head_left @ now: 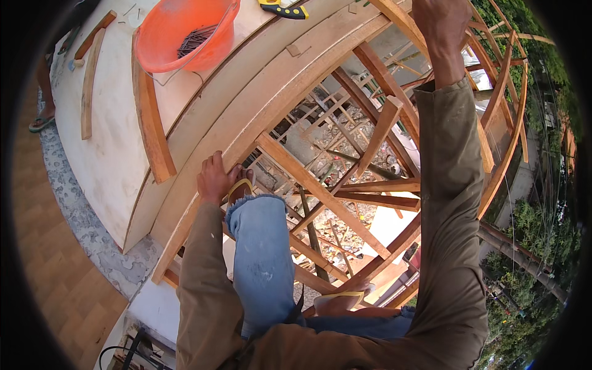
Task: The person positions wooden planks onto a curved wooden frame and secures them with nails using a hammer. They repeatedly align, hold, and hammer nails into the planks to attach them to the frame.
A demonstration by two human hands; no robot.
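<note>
My left hand is closed over the edge of a long curved wooden beam, its thumb toward the inner side. Right beside it, my sandalled foot rests against the same beam. My right hand is raised at the top edge of the picture, by the slats of the timber frame. Its fingers are cut off or turned away, so whatever it touches is hidden. Under me, crossing timbers form an open lattice, and my other foot stands on a lower one.
On the pale panel left of the beam stand an orange bucket of nails and loose curved wood pieces. A yellow-and-black handled tool lies beyond. Rubble shows far below through the lattice. Another person's foot is at far left.
</note>
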